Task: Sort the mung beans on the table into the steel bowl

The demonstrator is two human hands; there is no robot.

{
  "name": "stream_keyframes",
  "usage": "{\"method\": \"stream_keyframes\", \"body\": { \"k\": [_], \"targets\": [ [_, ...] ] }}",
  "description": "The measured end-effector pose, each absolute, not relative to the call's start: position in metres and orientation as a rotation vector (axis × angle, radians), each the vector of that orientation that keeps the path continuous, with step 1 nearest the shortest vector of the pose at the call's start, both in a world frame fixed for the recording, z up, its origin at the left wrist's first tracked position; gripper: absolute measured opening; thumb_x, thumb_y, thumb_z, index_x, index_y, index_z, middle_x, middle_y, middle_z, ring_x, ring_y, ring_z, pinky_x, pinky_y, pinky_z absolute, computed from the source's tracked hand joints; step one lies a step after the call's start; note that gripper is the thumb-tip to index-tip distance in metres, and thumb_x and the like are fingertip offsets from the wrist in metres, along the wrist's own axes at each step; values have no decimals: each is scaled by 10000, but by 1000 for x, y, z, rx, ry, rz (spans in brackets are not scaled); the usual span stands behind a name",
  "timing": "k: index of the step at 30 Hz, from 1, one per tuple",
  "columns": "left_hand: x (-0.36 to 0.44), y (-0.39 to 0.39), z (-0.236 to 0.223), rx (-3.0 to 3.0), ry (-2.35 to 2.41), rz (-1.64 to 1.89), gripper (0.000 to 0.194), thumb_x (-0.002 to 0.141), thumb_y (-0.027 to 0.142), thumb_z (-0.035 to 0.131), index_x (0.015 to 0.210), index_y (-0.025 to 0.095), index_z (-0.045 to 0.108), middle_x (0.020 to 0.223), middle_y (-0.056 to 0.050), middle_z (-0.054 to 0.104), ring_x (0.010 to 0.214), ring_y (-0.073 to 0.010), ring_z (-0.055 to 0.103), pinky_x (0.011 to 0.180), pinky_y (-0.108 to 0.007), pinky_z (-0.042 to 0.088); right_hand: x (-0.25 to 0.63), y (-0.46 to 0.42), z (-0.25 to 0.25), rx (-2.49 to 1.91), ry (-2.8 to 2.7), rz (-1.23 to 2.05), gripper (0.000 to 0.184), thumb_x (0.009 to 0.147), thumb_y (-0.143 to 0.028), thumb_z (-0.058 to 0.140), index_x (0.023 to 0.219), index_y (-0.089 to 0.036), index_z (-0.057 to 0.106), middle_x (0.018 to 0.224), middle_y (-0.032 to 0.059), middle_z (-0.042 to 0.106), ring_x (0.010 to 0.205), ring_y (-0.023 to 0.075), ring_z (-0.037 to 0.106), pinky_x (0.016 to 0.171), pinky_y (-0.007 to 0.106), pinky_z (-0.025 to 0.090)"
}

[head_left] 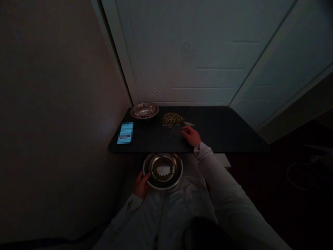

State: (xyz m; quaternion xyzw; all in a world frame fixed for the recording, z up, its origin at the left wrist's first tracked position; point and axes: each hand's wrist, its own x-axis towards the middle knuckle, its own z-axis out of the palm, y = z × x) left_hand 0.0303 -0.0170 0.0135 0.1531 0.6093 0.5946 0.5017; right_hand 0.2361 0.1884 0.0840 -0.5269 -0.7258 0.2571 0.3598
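While the left hand point(141, 186) has a solid grip on the round, shiny silver metal bowl point(179, 173), thumb over the rim, that bowl sits over the lap just off the near edge of the flat black tabletop point(221, 133). Small greenish grains point(162, 178) are scattered around its bottom. The right hand point(191, 136) is over at the tabletop, fingers bent, right by the little whitish heap of grains point(189, 124); too dark to tell if it's pinching anything, tbh. That heap is just beside a bigger spread-out pile of mixed green and pale grains point(172, 119). Further left there's a second wide silver metal bowl point(144, 111), plus a pixelated light-blue rectangle point(125, 133) nearer the edge.
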Motion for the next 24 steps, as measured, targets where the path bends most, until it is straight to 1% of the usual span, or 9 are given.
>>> {"method": "stream_keyframes", "body": {
  "k": [3, 5, 10, 13, 17, 19, 22, 24],
  "targets": [
    [30, -17, 6, 335, 1461, 1427, 330, 551, 201, 632, 878, 183, 591, 894, -68, 623, 885, -217, 558, 730, -321, 447, 235, 186, 83, -1313, -1784, 738, 277, 679, -327, 451, 895, -176, 537, 657, -7, 524, 587, 106, 469, 578, 241, 377],
    [31, -17, 5, 338, 1446, 1425, 348, 568, 230, 622, 911, 187, 583, 910, -70, 621, 869, -215, 564, 715, -321, 452, 230, 181, 83, -1277, -1738, 803, 284, 676, -338, 452, 891, -168, 525, 649, -8, 525, 578, 104, 472, 572, 239, 381],
    [29, -18, 6, 423, 1470, 1427, 298, 525, 196, 653, 820, 180, 610, 947, -70, 613, 951, -217, 525, 781, -303, 423, 204, 157, 88, -1192, -1797, 869, 260, 673, -336, 464, 874, -178, 513, 647, -15, 535, 573, 97, 482, 552, 224, 382],
    [27, -18, 4, 427, 1484, 1436, 291, 511, 177, 662, 799, 186, 613, 977, -62, 603, 980, -218, 507, 799, -302, 414, 195, 149, 93, -1150, -1854, 861, 236, 680, -327, 461, 866, -192, 515, 659, -14, 549, 595, 97, 491, 565, 219, 384],
    [29, -17, 2, 353, 1473, 1417, 326, 585, 238, 616, 909, 210, 586, 894, -60, 627, 855, -213, 571, 722, -335, 452, 213, 162, 94, -1225, -1764, 794, 237, 686, -334, 446, 861, -190, 515, 657, -8, 545, 602, 107, 494, 585, 233, 387],
    [31, -16, 2, 338, 1467, 1414, 354, 593, 248, 614, 943, 210, 574, 869, -61, 630, 823, -206, 582, 709, -328, 456, 230, 171, 91, -1290, -1709, 746, 245, 686, -330, 441, 864, -179, 514, 646, -6, 537, 588, 110, 490, 579, 238, 384],
    [32, -16, 5, 351, 1458, 1414, 359, 594, 256, 623, 946, 209, 573, 854, -56, 626, 836, -201, 575, 726, -315, 449, 253, 179, 85, -1368, -1726, 694, 246, 682, -326, 441, 862, -179, 520, 642, -6, 531, 577, 113, 482, 567, 245, 377],
    [32, -17, 8, 367, 1458, 1410, 316, 635, 271, 592, 943, 205, 566, 883, -58, 611, 852, -191, 561, 734, -324, 443, 259, 179, 82, -1403, -1765, 674, 242, 681, -324, 442, 857, -181, 526, 639, -6, 530, 585, 117, 485, 569, 248, 373]
  ]
}}
